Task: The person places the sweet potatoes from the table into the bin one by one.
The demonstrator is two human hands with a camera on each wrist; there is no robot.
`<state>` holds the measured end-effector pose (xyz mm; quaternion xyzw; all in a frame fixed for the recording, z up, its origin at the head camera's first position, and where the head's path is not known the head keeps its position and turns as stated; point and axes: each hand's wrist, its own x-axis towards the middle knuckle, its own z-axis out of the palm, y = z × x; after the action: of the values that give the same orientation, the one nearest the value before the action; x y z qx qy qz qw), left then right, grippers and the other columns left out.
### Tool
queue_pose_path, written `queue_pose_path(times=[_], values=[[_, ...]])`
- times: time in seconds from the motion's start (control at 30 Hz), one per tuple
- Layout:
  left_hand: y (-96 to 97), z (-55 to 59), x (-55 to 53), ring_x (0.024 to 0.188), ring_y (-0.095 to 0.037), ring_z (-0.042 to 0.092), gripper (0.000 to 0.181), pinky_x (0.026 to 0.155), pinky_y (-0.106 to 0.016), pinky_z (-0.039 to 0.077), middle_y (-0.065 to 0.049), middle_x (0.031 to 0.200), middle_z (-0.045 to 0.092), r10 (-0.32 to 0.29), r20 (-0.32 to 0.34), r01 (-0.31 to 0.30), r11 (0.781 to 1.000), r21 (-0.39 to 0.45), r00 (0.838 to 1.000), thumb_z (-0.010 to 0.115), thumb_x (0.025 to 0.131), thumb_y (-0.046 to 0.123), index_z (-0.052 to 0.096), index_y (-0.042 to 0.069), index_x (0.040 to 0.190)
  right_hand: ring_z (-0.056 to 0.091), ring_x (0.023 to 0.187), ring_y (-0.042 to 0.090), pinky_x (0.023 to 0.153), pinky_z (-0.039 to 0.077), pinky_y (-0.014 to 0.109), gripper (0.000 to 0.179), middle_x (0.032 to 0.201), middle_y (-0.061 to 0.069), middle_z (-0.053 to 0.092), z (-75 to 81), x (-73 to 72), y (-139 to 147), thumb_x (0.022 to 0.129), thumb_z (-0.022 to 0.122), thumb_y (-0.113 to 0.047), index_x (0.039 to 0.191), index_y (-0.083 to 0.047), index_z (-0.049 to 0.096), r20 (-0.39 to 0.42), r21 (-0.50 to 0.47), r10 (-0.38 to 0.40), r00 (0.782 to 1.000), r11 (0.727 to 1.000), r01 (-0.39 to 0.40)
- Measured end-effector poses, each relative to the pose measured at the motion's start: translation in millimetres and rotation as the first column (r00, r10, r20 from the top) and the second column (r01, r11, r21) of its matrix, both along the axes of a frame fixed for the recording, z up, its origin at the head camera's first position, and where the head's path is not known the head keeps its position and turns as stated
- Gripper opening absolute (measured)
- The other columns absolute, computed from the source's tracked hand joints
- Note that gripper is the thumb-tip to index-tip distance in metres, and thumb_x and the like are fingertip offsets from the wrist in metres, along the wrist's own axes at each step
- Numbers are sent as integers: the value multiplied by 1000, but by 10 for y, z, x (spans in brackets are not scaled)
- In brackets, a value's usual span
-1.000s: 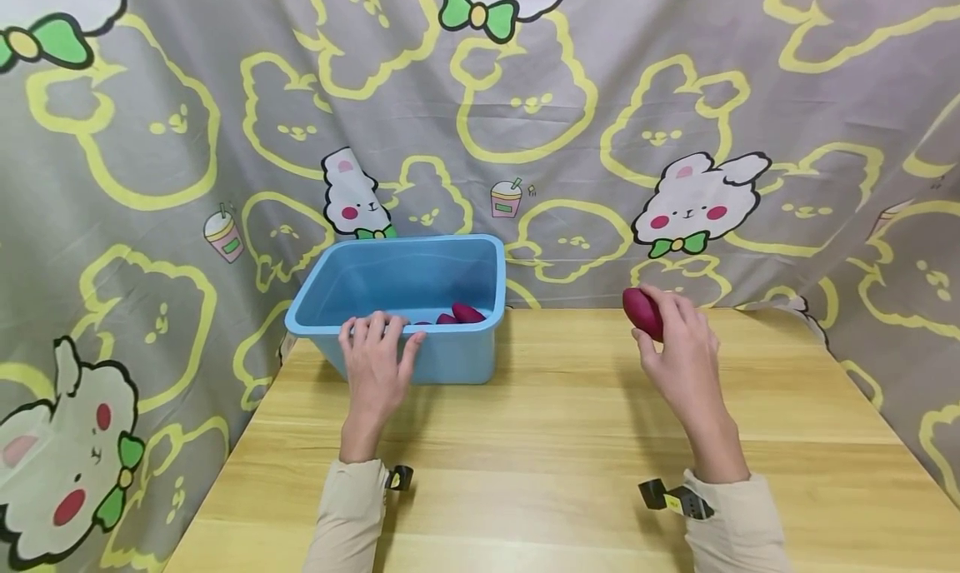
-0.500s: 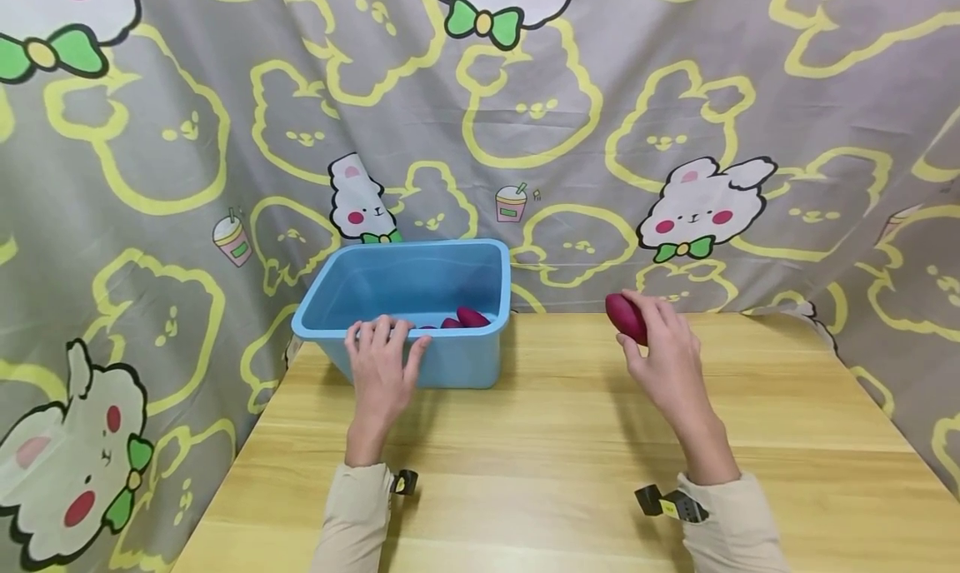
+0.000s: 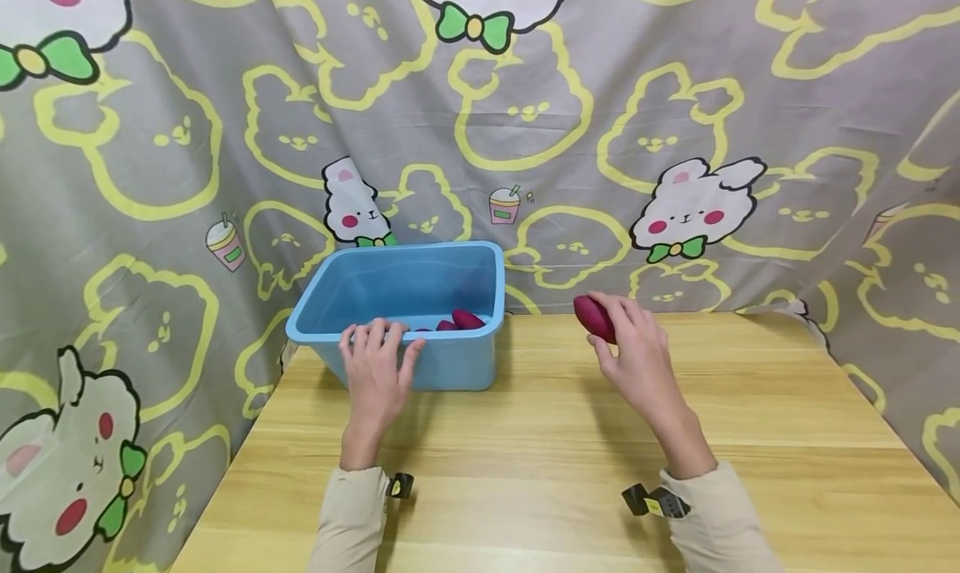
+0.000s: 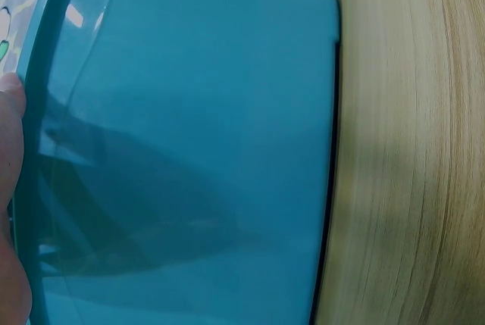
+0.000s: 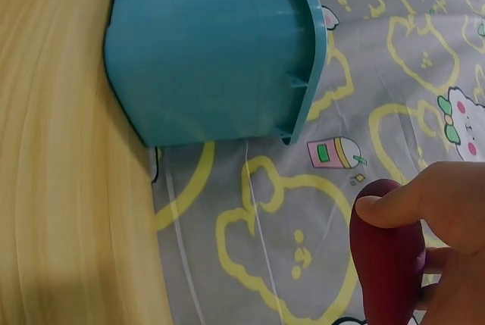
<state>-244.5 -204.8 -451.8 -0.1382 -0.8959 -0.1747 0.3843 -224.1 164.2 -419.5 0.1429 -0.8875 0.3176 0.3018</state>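
Note:
My left hand (image 3: 375,381) grips the front rim of a blue plastic bin (image 3: 457,361), fingers hooked over the edge and thumb on the outer side. In the left wrist view, part of that thumb shows against the bin's rim (image 4: 29,135). Several dark red sweet potatoes (image 3: 467,319) lie at the bottom of the bin, partly hidden by its front wall. To the right of the bin, my right hand (image 3: 636,352) holds another sweet potato (image 3: 594,318) above the table, pinched between thumb and fingers. The right wrist view shows the thumb across its upper end.
The bin stands on a light wooden table (image 3: 525,473), toward the back left. A grey curtain (image 3: 547,156) with yellow cartoon outlines hangs behind the table and along both sides. Black cameras are strapped to both wrists.
My right hand has moved left with the sweet potato, closer to the bin. The left hand keeps its hold on the rim. The head view has shifted slightly.

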Motion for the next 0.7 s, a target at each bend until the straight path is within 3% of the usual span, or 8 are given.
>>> queue_pose_path(times=[0.2, 0.37, 0.7], values=[[-2, -3, 2, 109, -36, 50, 44, 113, -62, 20, -12, 109, 60, -8, -22, 9, 1000, 6, 1000, 56, 103, 49, 70, 7, 110, 55, 111, 41, 88, 40, 69, 61, 132, 16, 60, 55, -30, -115, 87, 80, -4, 142, -15, 58, -27, 16, 30, 999, 999, -30], [7, 0, 8, 108, -35, 50, 43, 112, -62, 20, -11, 108, 60, -12, -29, 12, 1000, 6, 999, 56, 103, 49, 70, 9, 109, 55, 117, 41, 90, 41, 70, 60, 132, 16, 59, 79, -64, -191, 87, 81, -5, 142, -17, 58, -31, 28, 49, 998, 998, -48], [-7, 7, 11, 108, -36, 50, 43, 113, -62, 19, -12, 108, 59, -7, -12, 7, 1000, 2, 1000, 53, 104, 49, 69, 9, 109, 55, 114, 39, 87, 46, 64, 61, 131, 17, 58, 190, -144, -394, 88, 81, -9, 144, -20, 58, -55, 39, 90, 994, 995, -88]])
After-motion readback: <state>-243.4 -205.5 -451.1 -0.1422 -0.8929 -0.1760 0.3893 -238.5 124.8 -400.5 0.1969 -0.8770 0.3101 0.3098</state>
